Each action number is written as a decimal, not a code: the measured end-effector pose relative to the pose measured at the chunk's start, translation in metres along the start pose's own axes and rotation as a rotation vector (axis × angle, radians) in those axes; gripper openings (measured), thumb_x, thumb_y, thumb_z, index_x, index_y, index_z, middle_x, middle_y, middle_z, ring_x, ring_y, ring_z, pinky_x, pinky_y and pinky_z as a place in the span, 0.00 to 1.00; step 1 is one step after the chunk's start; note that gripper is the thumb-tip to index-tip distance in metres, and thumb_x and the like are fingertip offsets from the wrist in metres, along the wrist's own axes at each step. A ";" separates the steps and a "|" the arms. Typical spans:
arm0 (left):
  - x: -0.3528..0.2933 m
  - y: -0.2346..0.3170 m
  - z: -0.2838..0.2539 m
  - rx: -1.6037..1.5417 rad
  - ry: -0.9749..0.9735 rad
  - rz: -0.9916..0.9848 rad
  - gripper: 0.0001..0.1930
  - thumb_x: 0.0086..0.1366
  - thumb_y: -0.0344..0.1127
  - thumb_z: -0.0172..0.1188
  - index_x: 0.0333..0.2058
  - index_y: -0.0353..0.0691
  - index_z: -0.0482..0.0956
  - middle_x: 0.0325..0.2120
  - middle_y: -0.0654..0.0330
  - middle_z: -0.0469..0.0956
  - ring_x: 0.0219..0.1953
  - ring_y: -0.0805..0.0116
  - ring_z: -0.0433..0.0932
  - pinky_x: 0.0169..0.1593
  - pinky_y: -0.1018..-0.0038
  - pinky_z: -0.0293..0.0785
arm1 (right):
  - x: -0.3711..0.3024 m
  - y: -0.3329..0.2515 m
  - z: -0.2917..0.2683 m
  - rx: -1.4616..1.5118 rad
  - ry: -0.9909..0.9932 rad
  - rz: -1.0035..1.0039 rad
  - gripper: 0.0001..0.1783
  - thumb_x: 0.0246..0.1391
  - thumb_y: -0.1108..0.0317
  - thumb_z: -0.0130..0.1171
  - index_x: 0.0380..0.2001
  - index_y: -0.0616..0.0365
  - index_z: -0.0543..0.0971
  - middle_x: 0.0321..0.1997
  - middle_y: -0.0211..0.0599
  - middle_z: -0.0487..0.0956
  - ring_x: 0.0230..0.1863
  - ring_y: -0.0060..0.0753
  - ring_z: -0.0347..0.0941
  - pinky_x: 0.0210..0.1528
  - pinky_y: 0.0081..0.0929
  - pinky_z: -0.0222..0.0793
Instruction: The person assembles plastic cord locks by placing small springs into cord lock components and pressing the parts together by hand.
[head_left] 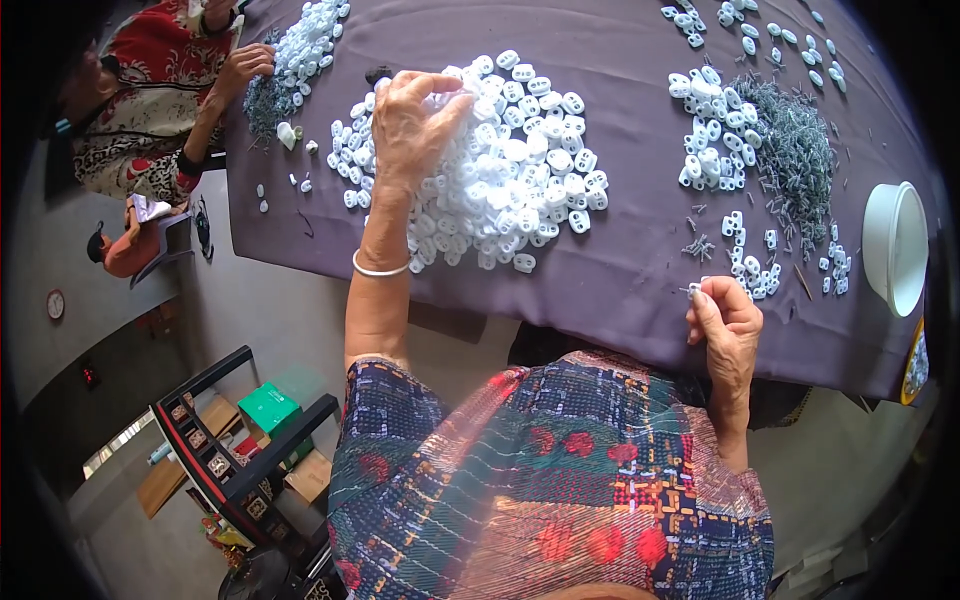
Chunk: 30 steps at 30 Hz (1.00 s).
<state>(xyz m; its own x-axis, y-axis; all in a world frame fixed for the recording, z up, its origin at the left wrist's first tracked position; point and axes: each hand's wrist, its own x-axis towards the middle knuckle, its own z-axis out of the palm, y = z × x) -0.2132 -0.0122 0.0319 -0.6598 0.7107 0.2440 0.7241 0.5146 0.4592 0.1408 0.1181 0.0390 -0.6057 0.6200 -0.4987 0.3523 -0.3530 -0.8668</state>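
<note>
A big heap of small white plastic pieces [520, 170] lies on the purple table cloth [620, 250]. My left hand [415, 125] reaches into the heap's left top, fingers curled over the pieces; a white bangle sits on that wrist. My right hand [722, 320] is near the table's front edge, fingertips pinched on a small grey metal piece [693, 290]. Loose grey metal pieces [795, 150] are piled to the right, beside a smaller group of white pieces [715, 125].
A white bowl [895, 245] stands at the right edge. Another person's hand [245, 65] works at the far left by a second white heap [305, 45] and grey pieces. A dark chair [230, 450] and a green box [268, 410] are on the floor at left.
</note>
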 end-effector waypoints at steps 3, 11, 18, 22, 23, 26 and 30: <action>0.011 0.005 0.005 0.016 -0.060 0.046 0.13 0.45 0.42 0.66 0.29 0.44 0.82 0.32 0.59 0.77 0.38 0.62 0.71 0.46 0.68 0.67 | 0.001 -0.001 0.001 0.015 0.006 0.004 0.04 0.54 0.72 0.56 0.31 0.61 0.75 0.21 0.26 0.73 0.18 0.12 0.65 0.18 0.10 0.62; 0.020 0.026 0.023 -0.210 -0.027 0.151 0.09 0.47 0.34 0.66 0.30 0.43 0.82 0.28 0.61 0.78 0.33 0.67 0.75 0.42 0.73 0.70 | 0.000 -0.001 0.001 0.018 -0.005 -0.005 0.05 0.54 0.72 0.55 0.33 0.61 0.74 0.21 0.26 0.72 0.18 0.12 0.65 0.18 0.10 0.62; 0.006 0.039 0.017 -0.078 -0.114 0.389 0.08 0.46 0.34 0.67 0.28 0.48 0.82 0.27 0.67 0.78 0.33 0.66 0.74 0.39 0.71 0.70 | 0.001 0.001 -0.001 0.012 -0.018 -0.010 0.05 0.54 0.73 0.55 0.33 0.61 0.74 0.21 0.26 0.72 0.18 0.12 0.65 0.18 0.10 0.62; 0.016 0.039 0.030 -0.060 -0.116 0.328 0.09 0.46 0.35 0.66 0.30 0.48 0.81 0.24 0.66 0.77 0.32 0.66 0.74 0.39 0.71 0.70 | 0.001 0.001 0.001 0.010 -0.024 -0.024 0.05 0.54 0.73 0.55 0.33 0.61 0.74 0.21 0.27 0.72 0.19 0.12 0.65 0.18 0.10 0.62; 0.016 0.039 0.031 -0.062 -0.115 0.331 0.09 0.46 0.35 0.66 0.30 0.48 0.81 0.24 0.66 0.77 0.32 0.66 0.74 0.39 0.71 0.70 | 0.000 0.001 0.001 0.009 -0.020 -0.026 0.05 0.54 0.73 0.55 0.33 0.61 0.74 0.21 0.27 0.72 0.19 0.12 0.65 0.18 0.10 0.62; 0.016 0.038 0.033 -0.137 -0.080 0.227 0.09 0.46 0.33 0.65 0.30 0.45 0.81 0.25 0.65 0.77 0.30 0.66 0.74 0.40 0.70 0.71 | 0.000 0.003 0.001 0.020 -0.018 -0.030 0.04 0.54 0.72 0.55 0.33 0.61 0.74 0.21 0.26 0.73 0.19 0.12 0.66 0.18 0.10 0.62; 0.010 0.029 0.030 -0.074 0.049 0.241 0.07 0.46 0.32 0.66 0.26 0.43 0.80 0.26 0.63 0.77 0.32 0.65 0.74 0.41 0.70 0.70 | 0.000 0.003 0.001 0.005 -0.027 -0.043 0.04 0.54 0.73 0.55 0.33 0.62 0.74 0.21 0.26 0.72 0.19 0.12 0.66 0.18 0.10 0.62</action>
<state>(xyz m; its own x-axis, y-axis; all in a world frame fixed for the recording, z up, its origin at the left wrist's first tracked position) -0.1924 0.0239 0.0222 -0.4802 0.7835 0.3943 0.8461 0.2953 0.4437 0.1410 0.1168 0.0364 -0.6389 0.6157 -0.4613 0.3223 -0.3302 -0.8872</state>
